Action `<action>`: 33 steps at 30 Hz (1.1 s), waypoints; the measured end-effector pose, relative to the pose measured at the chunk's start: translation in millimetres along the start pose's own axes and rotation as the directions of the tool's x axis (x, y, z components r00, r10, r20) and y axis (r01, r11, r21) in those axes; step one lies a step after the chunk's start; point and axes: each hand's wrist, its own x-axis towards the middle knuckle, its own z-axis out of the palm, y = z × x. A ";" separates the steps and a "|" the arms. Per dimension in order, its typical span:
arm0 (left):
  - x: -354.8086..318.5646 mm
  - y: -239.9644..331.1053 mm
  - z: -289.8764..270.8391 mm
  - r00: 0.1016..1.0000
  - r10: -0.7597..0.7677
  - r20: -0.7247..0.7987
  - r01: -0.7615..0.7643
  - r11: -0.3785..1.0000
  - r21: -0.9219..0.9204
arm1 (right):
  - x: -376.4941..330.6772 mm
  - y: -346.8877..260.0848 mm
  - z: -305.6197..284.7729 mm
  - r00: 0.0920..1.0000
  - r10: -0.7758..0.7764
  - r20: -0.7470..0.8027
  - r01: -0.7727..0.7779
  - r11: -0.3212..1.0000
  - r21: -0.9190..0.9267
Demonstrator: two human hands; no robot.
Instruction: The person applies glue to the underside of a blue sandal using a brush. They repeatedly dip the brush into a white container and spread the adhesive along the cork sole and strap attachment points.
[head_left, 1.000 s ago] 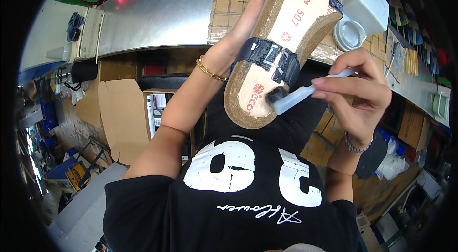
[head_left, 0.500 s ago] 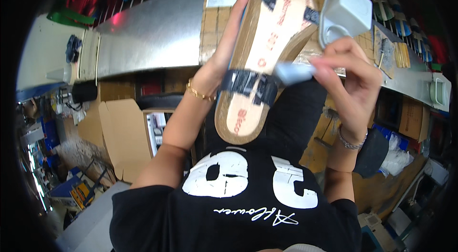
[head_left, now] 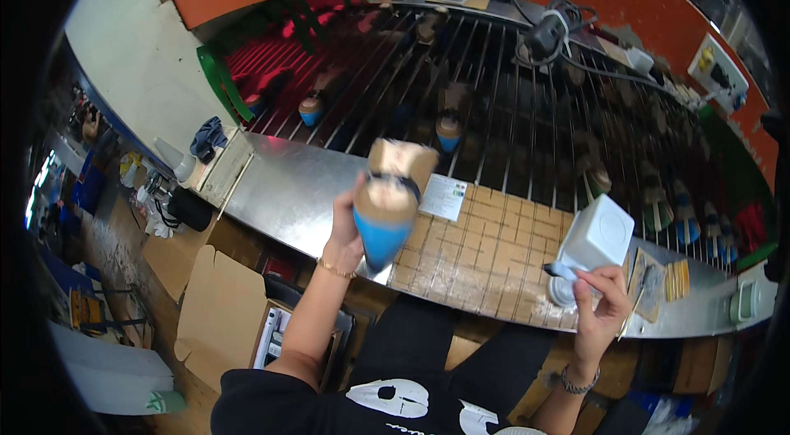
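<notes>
Head view: left hand [head_left: 346, 225] fingers wrap a blue-soled sandal [head_left: 388, 204], raised above the table [head_left: 304, 188]; right hand [head_left: 605, 307] fingers pinch a brush [head_left: 562, 271].

Cork-look sandal [head_left: 393, 196], glossy blue sole; dull metal bench [head_left: 296, 188]; matt white plastic tub [head_left: 599, 236].
</notes>
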 end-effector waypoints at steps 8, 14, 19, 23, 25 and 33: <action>180.7 119.6 -91.3 0.959 -0.095 -0.268 0.033 0.974 -0.226 | -16.0 37.7 -7.1 0.966 0.229 0.122 -0.251 0.946 0.204; 186.8 196.0 -141.9 0.680 -0.079 -0.729 -0.311 0.869 -0.385 | -15.1 42.4 -4.2 0.943 0.243 0.227 -0.297 0.922 0.247; 172.4 75.8 -27.3 0.860 0.182 -0.476 -0.024 0.948 0.318 | -25.8 51.2 -12.1 0.944 0.287 0.164 -0.314 0.933 0.176; 200.7 27.8 24.8 0.916 0.374 -0.144 0.111 0.108 0.988 | -26.9 60.3 3.9 0.902 0.375 0.213 -0.422 0.867 0.264; 238.6 8.9 -2.5 0.883 0.470 0.016 0.179 -0.368 0.912 | -27.2 57.8 17.7 0.895 0.355 0.269 -0.431 0.842 0.324; 262.8 52.2 -21.7 0.944 0.161 -0.287 0.303 -0.087 0.949 | -37.4 35.9 -30.6 0.948 0.299 0.104 -0.308 0.948 0.078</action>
